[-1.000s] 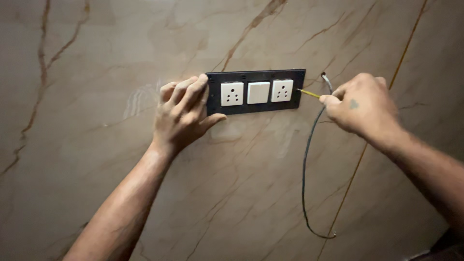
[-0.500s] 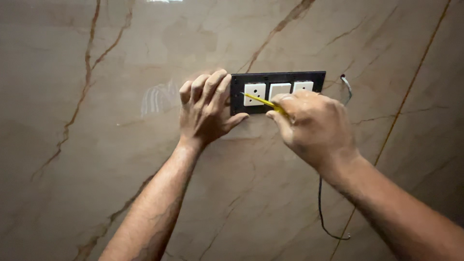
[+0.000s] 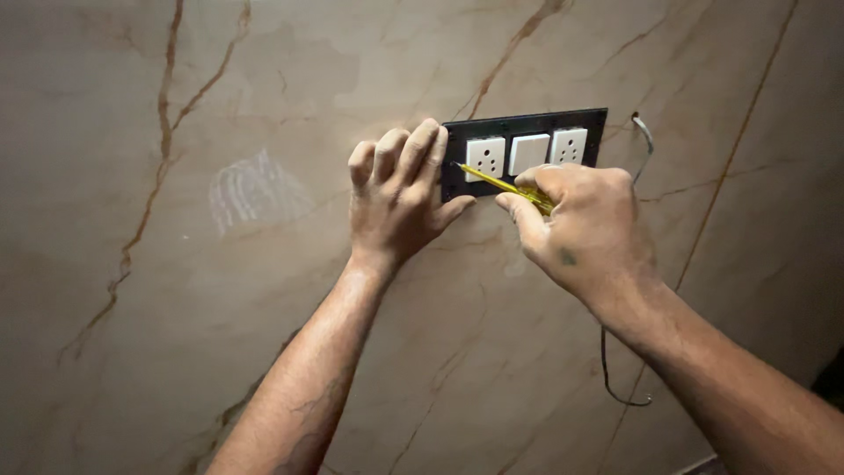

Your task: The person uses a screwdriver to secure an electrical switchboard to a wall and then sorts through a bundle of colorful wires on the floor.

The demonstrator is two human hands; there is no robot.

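Observation:
A black switch plate [image 3: 526,128] with two white sockets and one white switch sits against a beige marble wall. My left hand [image 3: 396,198] presses flat on the plate's left end, fingers over its edge. My right hand [image 3: 580,224] grips a thin yellow screwdriver [image 3: 492,180], whose tip rests at the plate's left side beside the left socket [image 3: 485,157]. The hand covers the plate's lower right part.
A thin dark cable [image 3: 646,141] comes out of the wall just right of the plate and hangs down in a loop [image 3: 626,396]. A pale scuff mark [image 3: 251,189] shows on the marble to the left.
My right hand has come from the plate's right side across its front, bringing the screwdriver tip to the left end. My left hand has stayed on the plate.

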